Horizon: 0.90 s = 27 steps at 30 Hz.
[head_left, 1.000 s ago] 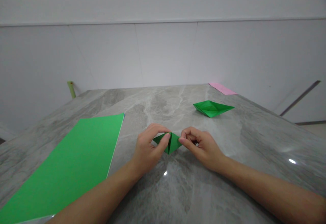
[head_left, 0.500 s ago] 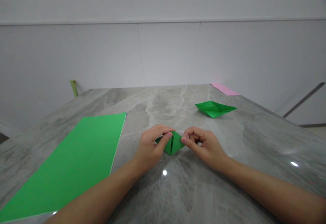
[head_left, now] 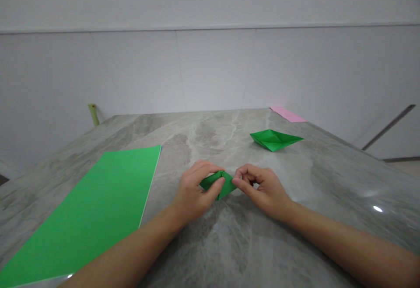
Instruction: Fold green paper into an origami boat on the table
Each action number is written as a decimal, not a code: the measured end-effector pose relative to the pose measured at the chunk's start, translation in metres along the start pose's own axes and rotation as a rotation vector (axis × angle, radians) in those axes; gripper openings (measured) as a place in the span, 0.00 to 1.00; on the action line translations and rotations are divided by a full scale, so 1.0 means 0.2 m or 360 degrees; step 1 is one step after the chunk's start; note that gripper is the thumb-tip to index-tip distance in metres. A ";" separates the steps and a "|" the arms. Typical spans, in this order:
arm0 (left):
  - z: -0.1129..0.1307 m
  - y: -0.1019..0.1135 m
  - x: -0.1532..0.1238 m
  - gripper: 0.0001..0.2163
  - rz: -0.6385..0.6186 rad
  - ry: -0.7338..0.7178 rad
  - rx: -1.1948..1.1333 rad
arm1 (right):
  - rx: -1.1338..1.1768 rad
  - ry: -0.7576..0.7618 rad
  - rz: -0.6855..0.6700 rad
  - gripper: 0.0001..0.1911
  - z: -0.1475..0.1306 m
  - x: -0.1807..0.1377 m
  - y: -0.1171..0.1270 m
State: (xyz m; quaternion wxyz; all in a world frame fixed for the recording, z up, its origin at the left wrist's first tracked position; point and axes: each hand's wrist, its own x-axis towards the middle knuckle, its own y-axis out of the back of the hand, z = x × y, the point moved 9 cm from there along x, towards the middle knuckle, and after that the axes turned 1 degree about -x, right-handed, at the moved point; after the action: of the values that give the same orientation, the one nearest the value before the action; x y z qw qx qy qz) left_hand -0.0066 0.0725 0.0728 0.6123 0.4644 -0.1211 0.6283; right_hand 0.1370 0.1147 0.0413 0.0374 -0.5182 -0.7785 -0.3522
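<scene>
Between my two hands is a small piece of folded green paper [head_left: 227, 186], held just above the table or touching it; I cannot tell which. My left hand [head_left: 198, 187] grips its left part, thumb across the front and fingers along the top edge. At the right corner, my right hand [head_left: 259, 186] pinches the paper between thumb and forefinger, the other fingers curled in. Part of the fold lies hidden behind the left thumb. Beyond the right hand rests a green paper boat [head_left: 275, 140], pointed at both ends.
A stack of green paper sheets [head_left: 95, 205] lies on the left, partly under my left forearm. Pink paper [head_left: 288, 114] sits at the far right edge of the grey marbled table [head_left: 203, 135]. A pale wall [head_left: 210, 69] rises behind, with a light green object [head_left: 93, 114] at the far left.
My left thumb has slid right and down across the folded paper. Its left flap now gapes open at the top, and the centre slit is mostly covered. The right hand keeps its pinch.
</scene>
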 end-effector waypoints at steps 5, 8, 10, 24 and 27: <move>-0.02 0.01 0.00 0.04 0.0020 0.0014 -0.0037 | 0.0014 0.0001 0.0004 0.10 -0.01 0.00 0.01; 0.00 0.00 0.00 0.04 -0.0008 -0.0050 -0.0063 | 0.0025 0.0030 0.0014 0.09 -0.02 0.00 0.01; 0.02 -0.02 0.00 0.04 -0.0045 -0.0074 -0.0075 | 0.0026 0.0055 0.0013 0.08 -0.03 0.00 0.01; 0.02 -0.03 0.00 0.06 -0.0082 -0.0053 -0.0196 | -0.0014 0.0152 -0.0044 0.08 -0.06 -0.01 -0.01; 0.02 -0.01 0.00 0.07 -0.0065 -0.0029 -0.0235 | -0.0028 0.0141 -0.0028 0.07 -0.06 -0.01 -0.01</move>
State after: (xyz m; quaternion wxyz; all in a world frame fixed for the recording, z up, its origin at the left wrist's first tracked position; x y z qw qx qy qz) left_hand -0.0025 0.0701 0.0735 0.6563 0.4261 -0.1633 0.6008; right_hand 0.1336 0.1050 0.0488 0.0644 -0.4956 -0.7774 -0.3819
